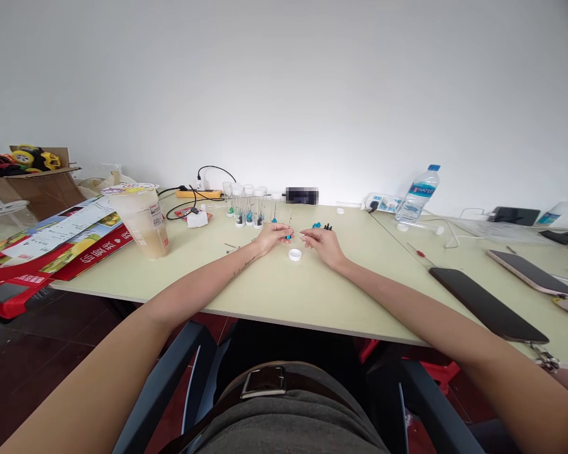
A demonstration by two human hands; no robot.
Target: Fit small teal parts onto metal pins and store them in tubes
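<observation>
Both my hands rest on the pale green table (274, 290), close together. My left hand (272, 237) pinches a small tool with a blue handle (288, 235), its thin metal shaft pointing up. My right hand (322, 242) lies just to the right with its fingers curled toward the left hand; whether it holds anything is too small to see. A white round cap (295, 255) lies on the table between and just in front of the hands. Behind them stand several clear tubes (248, 205) with white caps, holding small tools. A few small blue and black pieces (320, 226) lie beyond my right hand.
A large plastic cup of milky drink (144, 219) stands at the left beside colourful printed bags (52, 243). A water bottle (418, 192), a power strip (383, 202) and cables lie at the back. Two phones (487, 304) (532, 273) lie at the right. A cardboard box (33, 173) holds toys.
</observation>
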